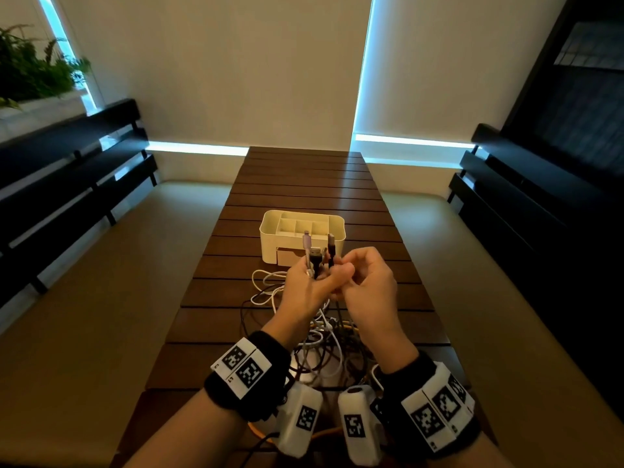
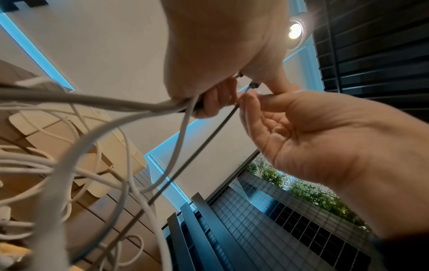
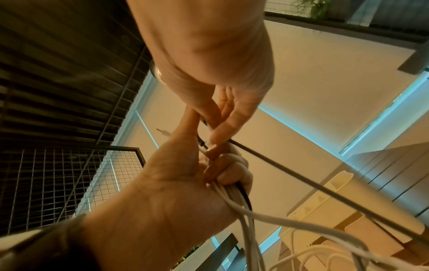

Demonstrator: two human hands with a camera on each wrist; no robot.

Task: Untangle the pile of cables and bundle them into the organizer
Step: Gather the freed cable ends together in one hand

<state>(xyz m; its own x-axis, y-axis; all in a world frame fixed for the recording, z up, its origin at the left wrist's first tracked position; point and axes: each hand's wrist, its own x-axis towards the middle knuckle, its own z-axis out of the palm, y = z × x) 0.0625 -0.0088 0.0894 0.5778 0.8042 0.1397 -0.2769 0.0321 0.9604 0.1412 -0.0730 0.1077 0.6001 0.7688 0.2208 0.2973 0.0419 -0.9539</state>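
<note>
My left hand (image 1: 312,285) is raised above the table and grips a bunch of cable ends (image 1: 315,256) upright: a pale connector, a black USB plug and a dark plug. White cables (image 3: 234,198) run out below its curled fingers (image 3: 230,176). My right hand (image 1: 358,278) is right beside it, and its fingertips (image 3: 216,141) pinch the dark cable (image 2: 209,139) close to the left hand. A tangled pile of white and dark cables (image 1: 324,349) lies on the table under my wrists. The cream organizer (image 1: 270,231) with several compartments stands just beyond the hands.
The slatted wooden table (image 1: 304,177) runs away from me to the wall. Cushioned benches (image 1: 101,282) with dark slatted backs flank it on both sides. An orange cable (image 1: 324,434) lies at the near edge. A plant (image 1: 30,72) stands at the upper left.
</note>
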